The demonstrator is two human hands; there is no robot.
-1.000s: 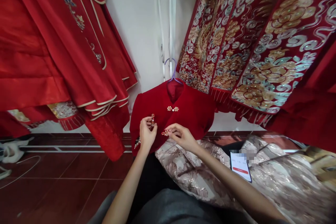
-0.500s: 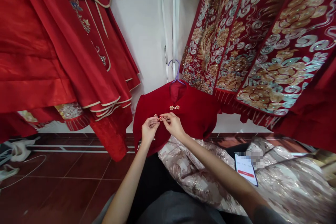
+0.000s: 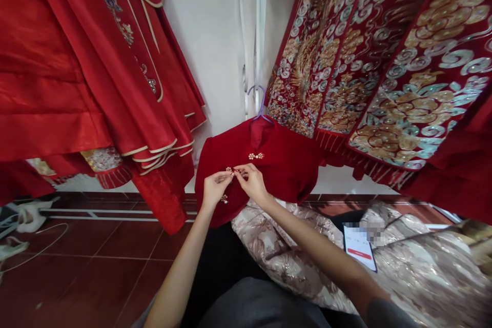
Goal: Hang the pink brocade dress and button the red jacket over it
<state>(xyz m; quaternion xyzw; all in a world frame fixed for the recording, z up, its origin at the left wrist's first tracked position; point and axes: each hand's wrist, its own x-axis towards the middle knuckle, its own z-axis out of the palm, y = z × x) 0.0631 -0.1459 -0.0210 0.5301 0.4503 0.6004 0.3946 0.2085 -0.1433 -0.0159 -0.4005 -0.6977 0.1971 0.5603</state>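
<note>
Both hands meet at the front of a small red velvet jacket (image 3: 284, 169), fingertips almost touching. Left hand (image 3: 213, 189) comes up from below with its fingers curled and pinched on the left half of a pearl-and-gold clasp (image 3: 230, 169). Right hand (image 3: 251, 183) reaches in from the right, thumb and forefinger closed on the other half of the same clasp, the remaining fingers loosely bent. The 2 halves sit right together between the fingertips; whether they are already hooked cannot be told.

Just above the hands, a 2nd clasp (image 3: 255, 156) lies fastened below the collar. A 3rd bit of clasp (image 3: 224, 198) shows just below the left hand, near the wrist. The jacket hangs on a purple hanger (image 3: 258, 102) against a white wall (image 3: 215, 46), its hem close to the floor.

Below the right forearm spreads a pale brocade fabric (image 3: 284, 261) with a floral pattern, and on it, well to the right, lies a phone (image 3: 359, 248) with its screen lit. Red satin gowns (image 3: 77, 77) with cream piping hang on the left. Heavily embroidered red panels (image 3: 384, 61) with gold and silver swirls hang on the right, fringe along their lower edge. Dark red floor tiles (image 3: 96, 266) cover the ground, with white cable (image 3: 34, 248) lying at the far left.
</note>
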